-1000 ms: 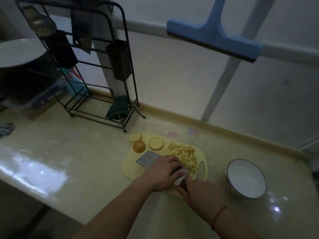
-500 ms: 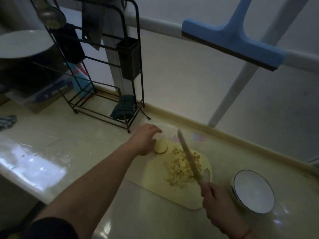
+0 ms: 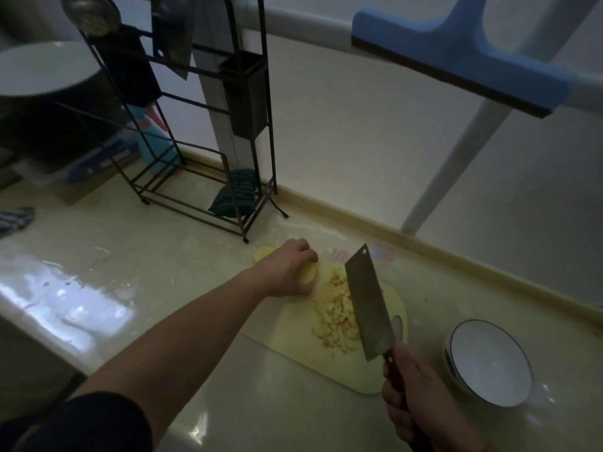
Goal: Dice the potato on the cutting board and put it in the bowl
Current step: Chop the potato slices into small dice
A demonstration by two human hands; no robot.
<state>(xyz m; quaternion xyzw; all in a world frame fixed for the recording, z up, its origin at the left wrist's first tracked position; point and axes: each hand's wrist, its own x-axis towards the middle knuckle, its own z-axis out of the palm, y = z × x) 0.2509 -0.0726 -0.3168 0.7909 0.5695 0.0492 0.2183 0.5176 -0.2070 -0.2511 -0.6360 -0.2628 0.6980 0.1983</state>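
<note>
head view, looking down at a glossy cream countertop (image 3: pixel 98 288) in dim light. my left hand (image 3: pixel 287 270) reaches forward to the far left corner of the pale yellow cutting board (image 3: pixel 293 340), its fingers curled over a round potato slice (image 3: pixel 306 275) and gripping it against the board. another potato slice (image 3: pixel 263 252) peeks out just beyond my wrist, at the board's far edge. my right hand (image 3: pixel 414 406) is wrapped around the dark handle of a cleaver (image 3: pixel 367 305), holding the wide grey blade up in the air, tilted, above the right half of the board. under and just left of the blade lies a loose pile of diced potato (image 3: pixel 332 318), pale yellow cubes spread along the middle of the board. the white bowl (image 3: pixel 489 362) with a dark rim sits on the counter just right of the board, near my right hand, with no potato showing inside it.

at the back left stands a black wire rack (image 3: pixel 202 132) against the wall, with a dark green cloth (image 3: pixel 233 197) bunched on its lower shelf, a hanging strainer at the top and a blue bottle behind it. a blue squeegee head (image 3: pixel 456 57) juts into the upper right, close to the camera. a striped cloth (image 3: pixel 14 218) lies at the far left edge of the counter.
</note>
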